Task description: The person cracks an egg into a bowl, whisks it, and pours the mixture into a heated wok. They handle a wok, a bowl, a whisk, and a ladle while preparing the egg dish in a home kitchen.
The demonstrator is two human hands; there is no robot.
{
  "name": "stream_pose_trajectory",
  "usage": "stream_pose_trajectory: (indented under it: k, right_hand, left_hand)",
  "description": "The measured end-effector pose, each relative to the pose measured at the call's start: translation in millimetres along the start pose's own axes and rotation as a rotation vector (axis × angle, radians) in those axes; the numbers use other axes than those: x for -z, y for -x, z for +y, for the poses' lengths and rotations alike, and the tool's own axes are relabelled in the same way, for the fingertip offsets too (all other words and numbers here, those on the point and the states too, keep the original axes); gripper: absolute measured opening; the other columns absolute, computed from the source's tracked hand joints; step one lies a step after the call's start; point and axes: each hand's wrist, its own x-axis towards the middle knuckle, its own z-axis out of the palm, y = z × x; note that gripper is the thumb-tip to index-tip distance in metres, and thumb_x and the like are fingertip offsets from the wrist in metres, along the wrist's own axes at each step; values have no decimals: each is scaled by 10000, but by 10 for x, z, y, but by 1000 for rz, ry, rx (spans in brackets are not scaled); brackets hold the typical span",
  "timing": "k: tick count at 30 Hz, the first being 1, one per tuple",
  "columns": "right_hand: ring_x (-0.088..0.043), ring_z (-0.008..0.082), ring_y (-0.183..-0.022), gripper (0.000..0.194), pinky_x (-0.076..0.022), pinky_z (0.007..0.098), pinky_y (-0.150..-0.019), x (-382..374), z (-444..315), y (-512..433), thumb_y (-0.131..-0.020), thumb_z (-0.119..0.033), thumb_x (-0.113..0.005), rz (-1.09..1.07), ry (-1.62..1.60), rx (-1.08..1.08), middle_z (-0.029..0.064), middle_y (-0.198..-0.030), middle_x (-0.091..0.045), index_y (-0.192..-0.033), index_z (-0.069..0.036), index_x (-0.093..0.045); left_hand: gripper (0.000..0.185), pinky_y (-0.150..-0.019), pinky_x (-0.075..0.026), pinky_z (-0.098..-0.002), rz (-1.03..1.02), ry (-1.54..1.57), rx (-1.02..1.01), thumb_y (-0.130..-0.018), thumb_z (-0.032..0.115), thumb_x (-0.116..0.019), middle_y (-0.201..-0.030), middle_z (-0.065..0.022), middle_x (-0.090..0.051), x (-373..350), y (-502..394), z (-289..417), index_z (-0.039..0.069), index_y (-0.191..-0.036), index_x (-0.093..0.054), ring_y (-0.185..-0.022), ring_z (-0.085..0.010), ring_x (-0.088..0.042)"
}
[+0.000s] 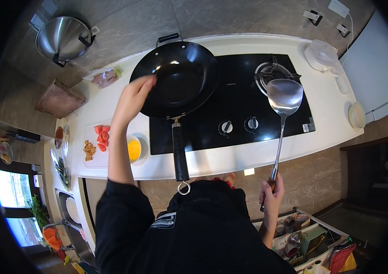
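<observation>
A black wok [180, 82] sits over the left part of a black glass gas hob [235, 102], its long handle towards me. My left hand [134, 97] is above the wok's left rim, fingers bent together and blurred; a reddish bit shows at the fingertips, and I cannot tell whether it is held. My right hand [273, 195] grips the wooden handle of a steel wok spatula [284, 96], whose blade hangs near the right burner. Left of the wok's handle stands a bowl of beaten egg [134, 150]. Tomato pieces [102, 137] and brown chopped food [89, 150] lie on a white board [93, 162].
A steel lid [63, 39] hangs on the wall at upper left. Bagged meat [106, 78] and a wooden board [60, 98] are at the back left. A cream bowl [356, 114] stands at the right counter edge. An open drawer [303, 239] holds jars at lower right.
</observation>
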Motion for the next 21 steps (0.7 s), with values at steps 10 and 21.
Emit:
stream_pose_trajectory:
  k: [10,21]
  right_hand:
    - [-343,52,-353,381,-273,192,-317,92,-77,67,-849,8,-492,65,-12,-14,-12,-585,-414,-1225,-30,-447]
    - [-344,49,-377,433,-294,195,-327,87,-52,-69,-853,14,-503,68,69,17,-2,-635,-418,-1271,-29,-400]
  left_hand:
    - [567,-1088,-152,-545,-596,-733,-127,-963,323,-356,-1516,-114,-116,-780,-1112,-504,76,-1441,-178,-1402,-302,-68]
    - [355,-966,-394,-349,166,-255,-123,-901,260,-526,-1148,-198,-589,371,160,-405,-26,-1104,-579,-1097,-333,-542]
